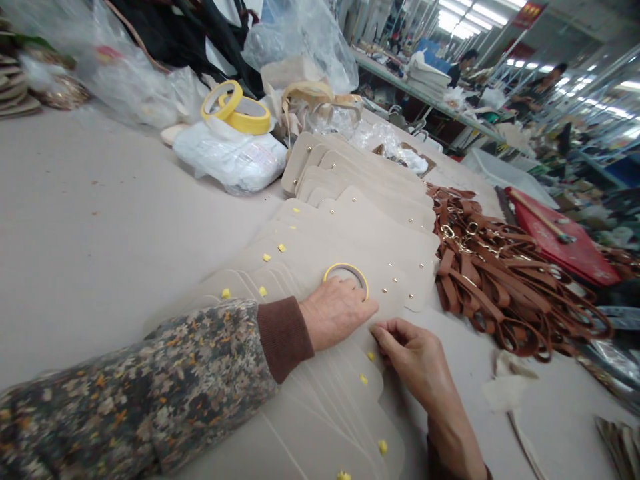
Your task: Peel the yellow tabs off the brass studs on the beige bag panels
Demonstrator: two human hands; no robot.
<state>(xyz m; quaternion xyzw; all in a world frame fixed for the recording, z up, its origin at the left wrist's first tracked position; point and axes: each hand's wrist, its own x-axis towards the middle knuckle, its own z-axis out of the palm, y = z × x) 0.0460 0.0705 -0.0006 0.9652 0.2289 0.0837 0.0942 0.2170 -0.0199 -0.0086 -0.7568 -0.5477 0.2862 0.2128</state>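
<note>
My left hand (336, 312) rests knuckles up on a fanned row of beige leather panels (350, 233), its fingers curled around a small yellow tape roll (346, 272). My right hand (416, 357) sits just to the right, fingertips pinched together at the edge of a panel near the left thumb; what they pinch is too small to name. Small yellow tape bits (363, 379) dot the panels' corners. Tiny metal studs (395, 282) line the panels by the roll.
A heap of brown leather straps (495, 280) with metal rings lies to the right. Two larger yellow tape rolls (240, 110) sit on a white bag (233, 157) at the back. Plastic bags, a red tray (565, 243) and other people stand farther off.
</note>
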